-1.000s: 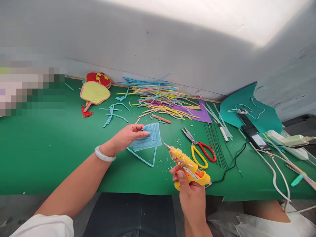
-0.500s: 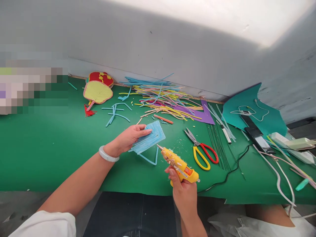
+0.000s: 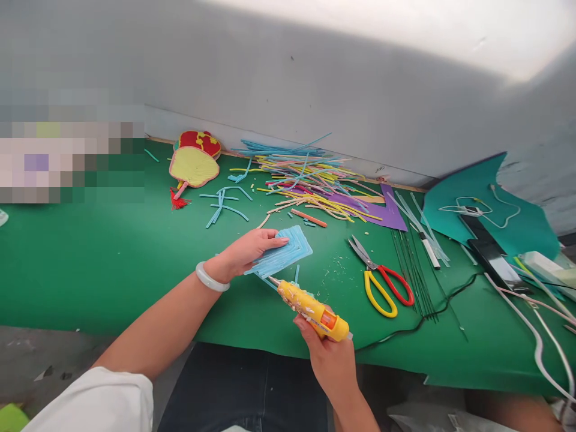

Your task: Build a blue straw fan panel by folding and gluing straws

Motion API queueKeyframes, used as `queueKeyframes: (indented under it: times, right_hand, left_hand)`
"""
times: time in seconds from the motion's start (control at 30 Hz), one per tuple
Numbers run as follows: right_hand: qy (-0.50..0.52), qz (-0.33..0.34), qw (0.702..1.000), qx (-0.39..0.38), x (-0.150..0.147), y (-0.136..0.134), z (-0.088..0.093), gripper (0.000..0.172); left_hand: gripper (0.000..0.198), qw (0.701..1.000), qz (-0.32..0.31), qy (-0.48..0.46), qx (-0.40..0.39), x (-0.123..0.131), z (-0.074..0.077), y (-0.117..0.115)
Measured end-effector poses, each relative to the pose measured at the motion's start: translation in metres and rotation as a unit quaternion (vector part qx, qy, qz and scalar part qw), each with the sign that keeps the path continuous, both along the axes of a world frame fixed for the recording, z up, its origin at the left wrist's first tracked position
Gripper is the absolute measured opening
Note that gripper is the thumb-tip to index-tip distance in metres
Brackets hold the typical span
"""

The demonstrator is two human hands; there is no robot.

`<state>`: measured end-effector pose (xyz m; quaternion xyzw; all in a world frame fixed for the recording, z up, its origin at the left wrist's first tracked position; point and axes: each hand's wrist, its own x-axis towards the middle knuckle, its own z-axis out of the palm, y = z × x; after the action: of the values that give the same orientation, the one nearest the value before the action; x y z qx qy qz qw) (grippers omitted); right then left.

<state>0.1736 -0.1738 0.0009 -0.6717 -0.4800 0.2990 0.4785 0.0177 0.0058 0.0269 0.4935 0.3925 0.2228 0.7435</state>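
My left hand point(image 3: 257, 251) pinches a flat light-blue panel point(image 3: 288, 252) made of fuzzy stems laid side by side, held above the table. My right hand point(image 3: 330, 351) is wrapped round a yellow hot glue gun point(image 3: 310, 309), which has dried bits stuck along its barrel. The gun's nozzle points up-left and sits close to the panel's lower edge; I cannot tell whether it touches. A bent blue stem point(image 3: 297, 274) shows behind the glue gun, partly hidden by it. Scissors point(image 3: 378, 276) with one red and one yellow handle lie open on the right.
Coloured stems point(image 3: 310, 174) are heaped along the wall, beside purple sheet point(image 3: 389, 213). Two fan-shaped pieces point(image 3: 194, 167) lie at the back left, near loose blue stems point(image 3: 221, 204). Thin wires point(image 3: 411, 273), a black cord point(image 3: 416, 327) and a teal sheet point(image 3: 526, 210) occupy the right.
The glue gun has moved left, so its nozzle is now by the panel's lower edge, covering more of the bent stem. The camera view has shifted slightly left.
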Motion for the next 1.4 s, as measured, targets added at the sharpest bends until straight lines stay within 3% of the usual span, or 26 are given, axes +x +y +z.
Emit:
queueKeyframes:
  times: [0.4,0.6,1.4]
  right_hand:
    - [0.018,-0.006,1.0,-0.008,-0.003,0.0,0.004,0.031]
    - [-0.005,0.055,0.998,-0.002,0.005,0.003,0.0,0.029]
    - [-0.028,0.047,0.998,0.008,0.009,0.005,0.0,0.029]
  left_hand:
    - [0.043,1.0,-0.01,-0.011,-0.007,-0.001,-0.004,0.0]
    - [0.042,1.0,-0.006,-0.007,-0.006,-0.001,-0.002,0.0]
    - [0.043,1.0,-0.006,-0.002,-0.003,0.0,-0.001,0.001]
